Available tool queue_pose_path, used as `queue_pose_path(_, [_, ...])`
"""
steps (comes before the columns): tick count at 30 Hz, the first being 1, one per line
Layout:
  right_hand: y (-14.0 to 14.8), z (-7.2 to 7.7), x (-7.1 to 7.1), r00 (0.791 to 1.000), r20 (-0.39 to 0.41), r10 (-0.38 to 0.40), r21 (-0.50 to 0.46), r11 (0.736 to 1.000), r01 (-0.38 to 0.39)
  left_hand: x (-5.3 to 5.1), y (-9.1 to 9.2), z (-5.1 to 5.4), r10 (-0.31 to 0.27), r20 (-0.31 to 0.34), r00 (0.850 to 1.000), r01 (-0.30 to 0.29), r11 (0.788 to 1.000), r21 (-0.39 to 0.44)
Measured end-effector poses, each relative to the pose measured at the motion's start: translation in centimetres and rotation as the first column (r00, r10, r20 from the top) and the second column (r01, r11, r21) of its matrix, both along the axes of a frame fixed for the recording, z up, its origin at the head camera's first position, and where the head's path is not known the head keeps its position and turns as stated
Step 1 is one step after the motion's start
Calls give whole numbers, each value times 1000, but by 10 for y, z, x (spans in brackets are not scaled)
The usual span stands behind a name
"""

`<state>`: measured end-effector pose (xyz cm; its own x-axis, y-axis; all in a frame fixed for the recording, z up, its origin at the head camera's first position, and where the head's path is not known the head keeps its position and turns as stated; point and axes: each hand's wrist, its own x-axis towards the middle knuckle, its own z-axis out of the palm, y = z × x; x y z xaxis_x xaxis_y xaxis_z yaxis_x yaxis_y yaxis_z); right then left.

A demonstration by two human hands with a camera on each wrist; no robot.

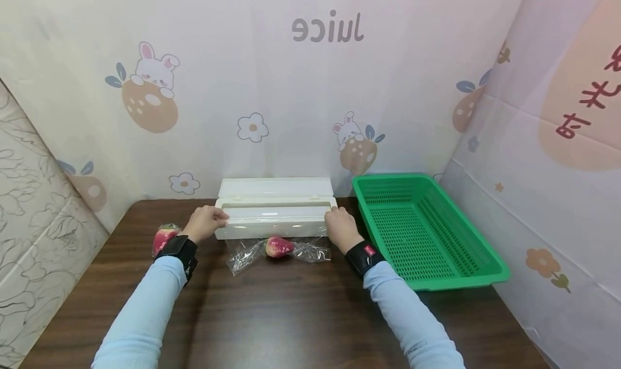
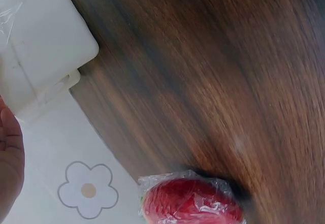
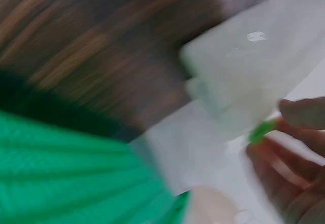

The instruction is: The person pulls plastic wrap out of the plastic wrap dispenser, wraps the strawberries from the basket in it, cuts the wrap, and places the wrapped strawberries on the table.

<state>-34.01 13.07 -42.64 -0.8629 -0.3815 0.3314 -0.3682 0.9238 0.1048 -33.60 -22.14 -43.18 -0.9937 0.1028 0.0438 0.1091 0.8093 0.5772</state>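
Note:
A white plastic wrap dispenser [image 1: 271, 227] lies at the back of the table, its lid [image 1: 275, 188] raised. Clear film [image 1: 246, 254] hangs over its front onto the table, where a red and yellow artificial fruit [image 1: 278, 247] lies on it. My left hand [image 1: 206, 223] holds the dispenser's left end; in the left wrist view its fingertips are cut off. At the right end, my right hand [image 1: 342, 229] pinches a small green cutter slide [image 3: 262, 131] between thumb and fingers. Left of my left hand sits another red fruit [image 2: 190, 203], wrapped in film.
A green perforated basket [image 1: 485, 255] stands on the right of the brown wooden table [image 1: 271, 320], close to my right forearm. A patterned cloth backdrop [image 1: 291, 77] rises right behind the dispenser.

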Motion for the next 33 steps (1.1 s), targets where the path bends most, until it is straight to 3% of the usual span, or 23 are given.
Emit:
queue_pose_path(4, [-29,-7,17,992,-108,63,20,998,-61,1,-4,-2,5,6,1000,-5,1000,7])
queue_pose_path(6, [-47,-15,28,976,-144,161,-2,987,-163,1,-4,-2,3,11,1000,-3,1000,14])
queue_pose_path(8, [-64,-23,38,956,-130,263,-26,963,-268,0,-3,-2,-5,9,1000,5,1000,21])
queue_pose_path(11, [-80,-37,47,934,-45,356,-43,933,-357,0,1,-1,-5,12,1000,4,999,40])
queue_pose_path(16, [-82,-52,44,939,16,344,-12,939,-344,-2,3,1,-42,-7,999,42,997,61])
queue_pose_path(23, [-84,-61,37,905,-112,410,-39,908,-417,-4,-8,5,-54,34,998,52,997,60])
queue_pose_path(26, [-86,-62,37,899,-131,418,-58,902,-428,-3,-12,8,-71,46,996,68,995,73])
queue_pose_path(30, [-87,-61,37,892,-144,429,-79,893,-443,1,-14,10,-51,-2,999,51,997,54])
queue_pose_path(33, [-86,-61,37,886,-156,436,-89,887,-452,8,-9,12,-54,-92,994,57,998,27])
